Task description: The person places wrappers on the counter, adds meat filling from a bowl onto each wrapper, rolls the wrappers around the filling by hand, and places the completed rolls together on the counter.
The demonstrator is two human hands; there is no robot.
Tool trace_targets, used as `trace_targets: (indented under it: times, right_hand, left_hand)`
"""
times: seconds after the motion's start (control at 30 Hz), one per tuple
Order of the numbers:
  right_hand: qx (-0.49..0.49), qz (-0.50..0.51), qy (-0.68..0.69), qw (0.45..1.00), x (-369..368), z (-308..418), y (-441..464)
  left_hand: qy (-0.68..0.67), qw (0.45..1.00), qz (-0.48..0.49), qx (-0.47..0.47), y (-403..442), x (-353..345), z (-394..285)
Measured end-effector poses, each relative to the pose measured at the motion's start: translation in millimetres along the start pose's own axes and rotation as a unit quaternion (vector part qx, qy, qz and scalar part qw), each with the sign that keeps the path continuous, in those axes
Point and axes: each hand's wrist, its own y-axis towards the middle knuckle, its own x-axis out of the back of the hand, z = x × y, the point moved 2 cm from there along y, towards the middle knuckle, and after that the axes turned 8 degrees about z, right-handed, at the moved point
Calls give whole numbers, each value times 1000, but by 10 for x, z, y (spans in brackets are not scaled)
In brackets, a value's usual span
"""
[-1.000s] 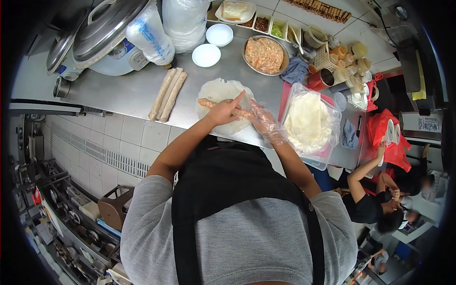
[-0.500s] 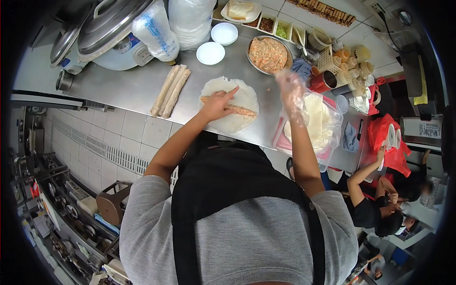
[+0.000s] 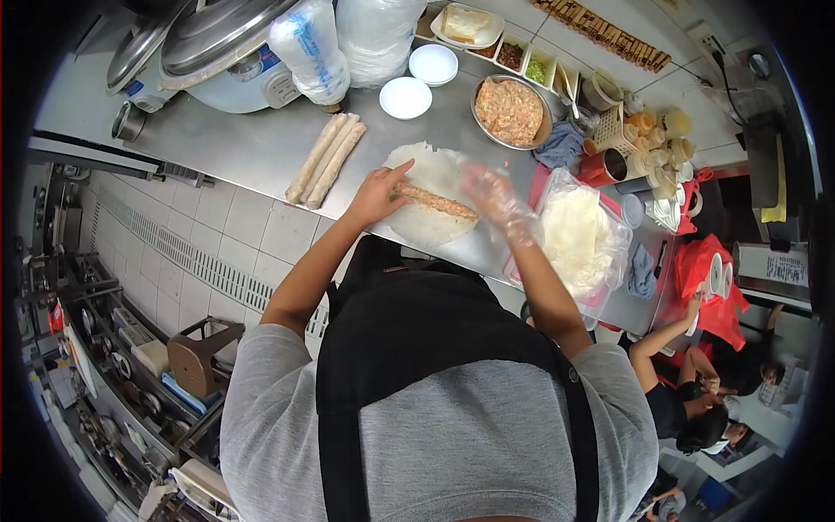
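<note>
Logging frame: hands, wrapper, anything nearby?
Left hand at left end of filling strip. Gloved right hand blurred at right edge of wrapper. Strip uncovered on wrapper. Rolls at left.

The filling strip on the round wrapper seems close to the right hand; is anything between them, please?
Nothing visible, except its clear plastic glove; the right hand is beside one end of the filling strip on the round wrapper.

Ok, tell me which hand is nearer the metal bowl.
The right. The right hand, blurred, is below the metal bowl in the view, slightly to its left; the left hand is farther off, down and left, at the left edge of the round wrapper.
</note>
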Motion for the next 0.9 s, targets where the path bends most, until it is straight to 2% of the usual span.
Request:
trace_targets:
  times: [0.03, 0.07, 0.13, 0.17, 0.2, 0.27, 0.3, 0.37, 0.5, 0.6, 0.7, 0.77, 0.8, 0.87, 0.9]
  right_hand:
    - [-42, 38, 53, 997, -175, -58, -56]
    - [-41, 41, 53, 997, -288, -52, -60]
    - [-64, 57, -169, 982, -450, 0, -67]
    - [9, 16, -171, 985, -492, 69, -109]
    - [5, 15, -171, 985, -571, 100, -84]
    - [143, -89, -186, 968, -686, 178, -52]
    - [140, -91, -187, 968, -722, 118, -53]
    - [71, -13, -195, 978, -835, -13, -31]
    - [102, -51, -208, 972, -811, -160, -154]
    - [118, -75, -222, 965, -762, -192, -227]
    - [128, -74, -208, 967, -716, -251, -238]
    - [93, -52, -226, 968, -703, -356, -259]
    - [92, -52, -226, 968, -673, -338, -282]
    - [12, -21, -260, 965, -619, -337, -350]
    - [11, -22, -260, 965, -588, -378, -362]
  left_hand:
    - [5, 1000, 11, 0, 29, -17, -51]
    - [9, 1000, 22, 0, 49, -31, -92]
    - [18, 999, 25, -12, 95, -67, -142]
    - [27, 999, 33, -27, 114, -84, -163]
    - [25, 999, 36, -29, 133, -111, -157]
    - [-19, 998, 61, -15, 184, -201, -112]
    - [-19, 998, 63, -17, 226, -235, -114]
    - [-47, 992, 117, 22, 289, -302, -94]
    - [-26, 994, 100, -29, 294, -258, -105]
    - [-99, 992, 77, -19, 286, -155, -71]
    - [-123, 984, 128, 18, 296, -143, -45]
    - [-83, 984, 156, 7, 324, -174, -50]
    - [-84, 984, 157, 6, 337, -183, -42]
    - [-52, 989, 140, -12, 354, -211, -39]
    - [-52, 989, 141, -12, 362, -228, -60]
